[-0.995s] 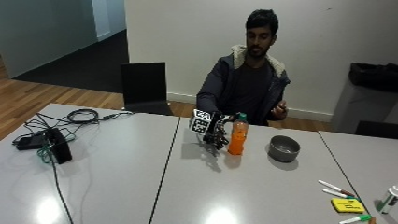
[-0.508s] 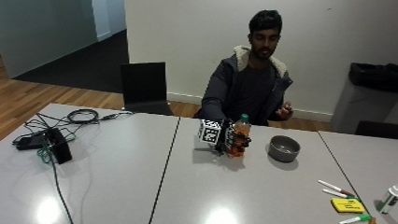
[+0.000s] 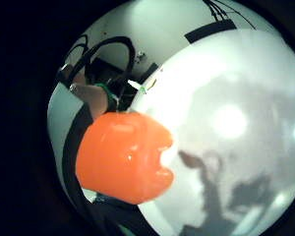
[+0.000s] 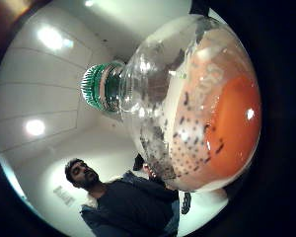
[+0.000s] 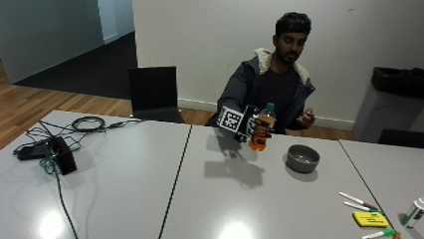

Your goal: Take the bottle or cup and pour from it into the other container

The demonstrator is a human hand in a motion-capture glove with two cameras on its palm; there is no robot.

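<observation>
Grip (image 5: pixel 250 125) curls round orange bottle (image 5: pixel 262 130), lifted above desk (image 5: pixel 199 199), left of grey bowl (image 5: pixel 303 158). Green cap (image 4: pixel 96 88) on. Bottle likely light, smooth plastic, may slip; hold at mid-body.

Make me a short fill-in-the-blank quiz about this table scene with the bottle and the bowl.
1. The gloved right hand holds a clear plastic bottle of orange drink with a ____ cap.
2. The bottle is lifted off the grey table and stands nearly ____.
3. The round grey metal bowl sits on the table, ____ of anything visible.
4. The person's bare left hand holds ____.

Missing words: green; upright; empty; nothing
</observation>
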